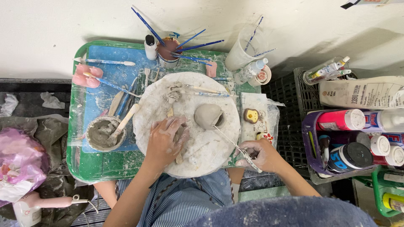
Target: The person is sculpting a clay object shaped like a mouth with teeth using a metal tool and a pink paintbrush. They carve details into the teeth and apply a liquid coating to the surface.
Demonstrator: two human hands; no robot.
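On the round clay-smeared board, my left hand pressed flat, fingers spread; my right hand pinched a thin modelling tool touching the grey clay lump between them.

A round board lies on a tray, with a clay lump on it right of centre. The left hand rests on the board beside the lump, and the right hand at the board's right edge holds a thin tool reaching to the lump. A bowl sits left of the board, a cup of brushes behind it, and a basket of bottles off to the right.
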